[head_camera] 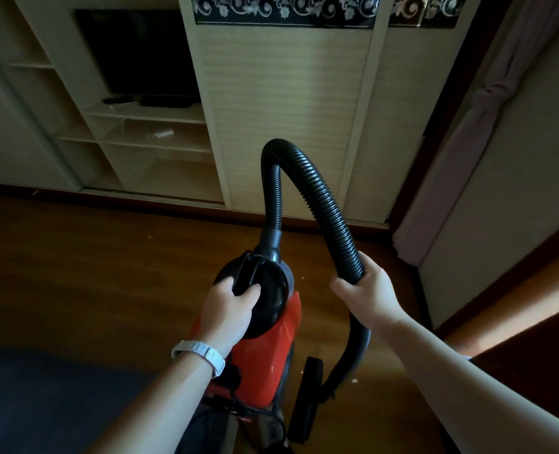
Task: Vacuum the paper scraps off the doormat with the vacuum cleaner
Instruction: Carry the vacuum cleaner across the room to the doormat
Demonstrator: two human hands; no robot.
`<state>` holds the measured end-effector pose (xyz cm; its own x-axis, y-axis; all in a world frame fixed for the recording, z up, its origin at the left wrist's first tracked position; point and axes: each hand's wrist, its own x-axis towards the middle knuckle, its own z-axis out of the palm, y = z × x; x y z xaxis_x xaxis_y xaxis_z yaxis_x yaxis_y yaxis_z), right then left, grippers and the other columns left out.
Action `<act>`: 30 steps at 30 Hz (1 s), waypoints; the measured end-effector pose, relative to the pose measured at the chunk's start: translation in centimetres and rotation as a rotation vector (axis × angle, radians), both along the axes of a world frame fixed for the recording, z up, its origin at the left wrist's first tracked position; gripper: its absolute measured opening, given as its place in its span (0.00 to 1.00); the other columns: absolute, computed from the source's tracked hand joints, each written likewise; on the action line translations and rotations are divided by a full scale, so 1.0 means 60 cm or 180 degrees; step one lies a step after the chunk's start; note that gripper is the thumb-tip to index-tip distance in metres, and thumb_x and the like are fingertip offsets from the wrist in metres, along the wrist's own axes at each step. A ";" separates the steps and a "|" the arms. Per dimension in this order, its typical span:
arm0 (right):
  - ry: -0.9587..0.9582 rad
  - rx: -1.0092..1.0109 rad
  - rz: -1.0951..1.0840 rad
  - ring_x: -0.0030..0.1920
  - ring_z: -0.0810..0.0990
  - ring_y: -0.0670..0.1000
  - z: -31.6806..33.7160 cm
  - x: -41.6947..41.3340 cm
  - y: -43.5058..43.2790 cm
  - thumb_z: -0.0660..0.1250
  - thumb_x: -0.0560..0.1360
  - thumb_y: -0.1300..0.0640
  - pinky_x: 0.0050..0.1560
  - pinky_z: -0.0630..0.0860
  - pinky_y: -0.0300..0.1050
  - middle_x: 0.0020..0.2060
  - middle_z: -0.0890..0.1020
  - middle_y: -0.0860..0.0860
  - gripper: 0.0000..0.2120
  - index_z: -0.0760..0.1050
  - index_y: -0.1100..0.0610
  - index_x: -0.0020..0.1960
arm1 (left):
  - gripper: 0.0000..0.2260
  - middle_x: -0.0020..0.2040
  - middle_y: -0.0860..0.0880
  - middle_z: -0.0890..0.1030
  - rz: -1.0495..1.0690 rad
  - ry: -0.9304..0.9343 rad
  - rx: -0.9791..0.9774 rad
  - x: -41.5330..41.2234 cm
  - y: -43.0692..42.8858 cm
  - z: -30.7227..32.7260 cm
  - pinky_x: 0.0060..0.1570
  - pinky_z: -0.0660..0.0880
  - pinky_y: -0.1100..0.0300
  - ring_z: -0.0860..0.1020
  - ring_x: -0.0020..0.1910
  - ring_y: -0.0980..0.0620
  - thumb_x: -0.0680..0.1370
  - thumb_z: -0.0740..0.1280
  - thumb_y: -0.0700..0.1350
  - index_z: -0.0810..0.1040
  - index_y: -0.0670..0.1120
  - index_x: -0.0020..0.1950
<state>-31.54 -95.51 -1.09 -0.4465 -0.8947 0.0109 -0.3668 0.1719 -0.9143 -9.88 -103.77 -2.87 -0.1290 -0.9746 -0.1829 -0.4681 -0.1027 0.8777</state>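
Note:
A red vacuum cleaner (265,352) with a black round front hangs above the wooden floor in the middle of the view. My left hand (229,306) grips the black handle on its front end. My right hand (368,290) holds the black ribbed hose (317,191), which arches up from the cleaner and down past my palm. The black floor nozzle (307,401) hangs low beside the red body. A dark blue doormat (42,398) lies at the lower left. A small pale paper scrap (354,380) lies on the floor near the nozzle.
A cream wardrobe with a slatted sliding door (281,109) and open shelves (150,139) fills the far wall; a dark television (134,54) sits in it. A tied pale curtain (468,132) hangs at the right. Brown wooden floor (91,257) stretches between.

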 end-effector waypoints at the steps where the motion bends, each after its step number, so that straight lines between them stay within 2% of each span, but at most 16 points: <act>1: 0.0000 0.0034 -0.0023 0.27 0.70 0.45 -0.001 -0.007 -0.032 0.72 0.71 0.63 0.29 0.70 0.43 0.30 0.73 0.48 0.09 0.73 0.52 0.44 | 0.09 0.30 0.45 0.78 -0.0020 0.0004 -0.0018 -0.009 -0.032 -0.001 0.26 0.70 0.56 0.76 0.25 0.45 0.77 0.69 0.48 0.78 0.45 0.40; 5: -0.0027 0.0093 -0.0092 0.28 0.70 0.46 0.008 -0.028 -0.154 0.72 0.71 0.64 0.28 0.70 0.42 0.30 0.73 0.49 0.09 0.72 0.55 0.43 | 0.06 0.36 0.45 0.82 -0.0067 0.0005 -0.0061 -0.034 -0.154 0.005 0.31 0.76 0.52 0.81 0.33 0.45 0.77 0.69 0.48 0.79 0.47 0.42; 9: -0.0157 -0.0024 -0.0183 0.25 0.70 0.42 0.022 -0.036 -0.253 0.71 0.72 0.66 0.25 0.69 0.36 0.28 0.73 0.46 0.11 0.71 0.53 0.41 | 0.08 0.37 0.44 0.82 -0.0096 -0.0071 -0.0102 -0.046 -0.254 0.018 0.29 0.73 0.56 0.80 0.33 0.47 0.77 0.68 0.48 0.78 0.47 0.41; 14: -0.0205 0.0007 -0.0004 0.23 0.69 0.42 0.036 -0.044 -0.370 0.71 0.72 0.66 0.23 0.69 0.35 0.29 0.73 0.49 0.11 0.72 0.54 0.41 | 0.07 0.38 0.48 0.82 0.0101 -0.0167 -0.0153 -0.047 -0.355 0.024 0.37 0.79 0.51 0.80 0.35 0.51 0.77 0.68 0.49 0.79 0.47 0.43; 19: -0.0285 0.0043 0.0233 0.29 0.73 0.47 0.024 -0.079 -0.487 0.72 0.73 0.64 0.27 0.71 0.39 0.31 0.75 0.51 0.11 0.73 0.51 0.45 | 0.08 0.39 0.48 0.83 0.0198 -0.0280 -0.0083 -0.062 -0.452 0.002 0.39 0.81 0.49 0.81 0.37 0.51 0.77 0.68 0.51 0.80 0.47 0.45; 22: -0.0395 0.0146 0.0428 0.31 0.74 0.50 0.010 -0.106 -0.579 0.72 0.74 0.63 0.30 0.72 0.43 0.33 0.76 0.52 0.13 0.72 0.46 0.46 | 0.06 0.40 0.51 0.83 0.0336 -0.0322 -0.0038 -0.081 -0.522 -0.008 0.40 0.80 0.54 0.82 0.40 0.53 0.77 0.68 0.50 0.81 0.49 0.46; 26: -0.0501 0.0179 0.0846 0.31 0.75 0.50 0.002 -0.144 -0.716 0.71 0.75 0.61 0.31 0.73 0.44 0.34 0.76 0.53 0.13 0.72 0.46 0.48 | 0.06 0.41 0.46 0.83 0.0640 -0.0256 0.0168 -0.112 -0.616 -0.002 0.42 0.81 0.50 0.82 0.39 0.50 0.77 0.68 0.48 0.81 0.46 0.45; 28: -0.0537 0.0191 0.1030 0.31 0.74 0.48 0.004 -0.157 -0.780 0.71 0.75 0.60 0.29 0.72 0.41 0.35 0.75 0.53 0.13 0.71 0.44 0.49 | 0.08 0.41 0.42 0.82 0.0772 -0.0287 0.0246 -0.127 -0.657 0.009 0.38 0.79 0.53 0.81 0.37 0.48 0.78 0.68 0.47 0.79 0.43 0.47; 30: -0.0534 0.0209 0.1170 0.31 0.74 0.46 0.004 -0.162 -0.840 0.71 0.76 0.59 0.28 0.71 0.37 0.35 0.75 0.52 0.13 0.71 0.43 0.49 | 0.09 0.37 0.41 0.80 0.0926 -0.0317 0.0222 -0.132 -0.695 0.017 0.32 0.74 0.57 0.79 0.34 0.47 0.79 0.68 0.46 0.78 0.41 0.47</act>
<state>-41.24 -145.89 -0.87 -0.0877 -0.9914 -0.0972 -0.2615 0.1170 -0.9581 -17.82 -145.49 -1.86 0.1755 -0.9527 -0.2482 -0.4935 -0.3033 0.8152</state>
